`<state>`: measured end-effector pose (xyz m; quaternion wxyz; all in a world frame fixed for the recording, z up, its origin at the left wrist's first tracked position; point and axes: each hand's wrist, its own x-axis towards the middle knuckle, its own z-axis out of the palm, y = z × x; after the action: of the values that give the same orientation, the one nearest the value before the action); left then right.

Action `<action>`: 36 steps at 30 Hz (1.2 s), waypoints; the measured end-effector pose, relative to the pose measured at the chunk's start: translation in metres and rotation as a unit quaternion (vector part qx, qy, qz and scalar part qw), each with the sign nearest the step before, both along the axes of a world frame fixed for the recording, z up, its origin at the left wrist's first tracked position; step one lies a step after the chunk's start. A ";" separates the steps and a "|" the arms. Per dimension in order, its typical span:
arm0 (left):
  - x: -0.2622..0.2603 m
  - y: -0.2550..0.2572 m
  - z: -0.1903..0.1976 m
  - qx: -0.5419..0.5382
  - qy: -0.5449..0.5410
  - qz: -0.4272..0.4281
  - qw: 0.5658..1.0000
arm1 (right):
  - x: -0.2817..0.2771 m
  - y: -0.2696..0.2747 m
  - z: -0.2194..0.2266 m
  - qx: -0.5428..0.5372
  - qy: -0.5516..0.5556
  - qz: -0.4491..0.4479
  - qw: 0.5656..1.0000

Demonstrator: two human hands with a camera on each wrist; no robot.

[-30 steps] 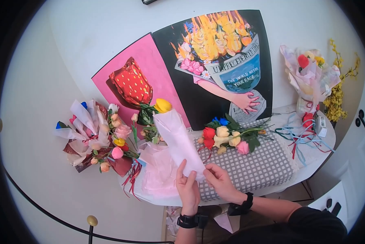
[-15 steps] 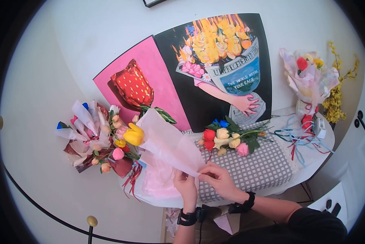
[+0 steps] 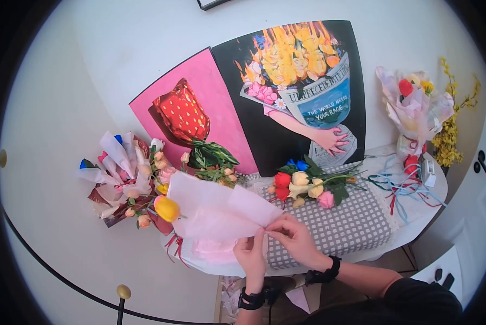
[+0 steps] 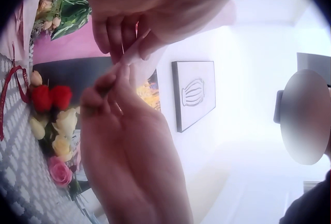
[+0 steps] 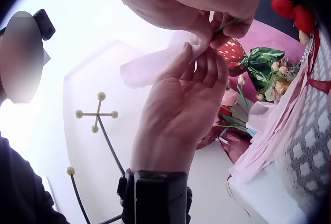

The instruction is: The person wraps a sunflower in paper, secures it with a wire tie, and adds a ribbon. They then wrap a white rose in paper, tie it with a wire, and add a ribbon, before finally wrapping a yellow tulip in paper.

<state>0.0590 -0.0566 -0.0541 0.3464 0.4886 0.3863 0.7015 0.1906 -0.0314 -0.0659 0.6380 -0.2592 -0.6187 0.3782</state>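
Note:
A yellow tulip (image 3: 167,209) pokes out of the left end of a sheet of pale pink wrapping paper (image 3: 216,206) rolled into a cone. My left hand (image 3: 250,257) holds the gathered narrow end, its thumb against the paper. Right beside it, my right hand (image 3: 296,241) pinches the paper's lower corner between thumb and fingers. In the right wrist view a bit of green stem (image 5: 227,26) shows at the right hand's fingers. The rest of the stem is hidden inside the paper. More pink paper (image 3: 216,250) lies on the table under the cone.
Loose flowers (image 3: 303,187) lie on a grey checked cloth (image 3: 335,227). Wrapped bouquets (image 3: 118,181) sit at the left, another bouquet (image 3: 413,111) at the back right. Ribbons (image 3: 400,181) tangle near the right end. Two painted panels (image 3: 229,103) lean against the wall.
The wrapped tulip has swung from upright over to the left and down. The paper has turned with it, its broad side now facing up. Both hands have stayed close together at the narrow end.

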 end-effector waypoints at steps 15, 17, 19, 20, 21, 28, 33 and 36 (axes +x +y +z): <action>-0.025 0.024 -0.017 -0.018 -0.145 -0.155 0.977 | 0.019 -0.016 0.016 -0.261 0.025 0.159 0.952; -0.010 0.014 0.016 -0.052 -0.180 -0.170 0.967 | 0.022 -0.014 0.015 -0.267 0.014 0.188 0.945; -0.018 0.018 0.007 -0.057 -0.192 -0.206 0.958 | 0.023 -0.012 0.013 -0.313 0.018 0.243 0.918; -0.021 0.020 0.002 -0.063 -0.204 -0.243 0.946 | 0.025 -0.011 0.012 -0.313 0.018 0.243 0.918; -0.023 0.022 -0.001 -0.063 -0.204 -0.243 0.946 | 0.026 -0.010 0.011 -0.343 0.038 0.272 0.898; -0.022 0.028 -0.011 -0.018 -0.207 -0.243 0.948 | 0.026 -0.003 0.009 -0.415 0.172 0.385 0.806; -0.012 0.017 0.013 -0.058 -0.196 -0.233 0.951 | 0.034 0.009 0.007 -0.422 0.133 0.440 0.782; -0.012 0.020 0.010 -0.046 -0.201 -0.233 0.950 | 0.031 0.010 0.001 -0.403 0.099 0.402 0.816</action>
<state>0.0470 -0.0365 -0.0438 0.5929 0.3972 0.2158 0.6664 0.2219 -0.0219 -0.0650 0.3252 -0.1823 -0.3939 0.8402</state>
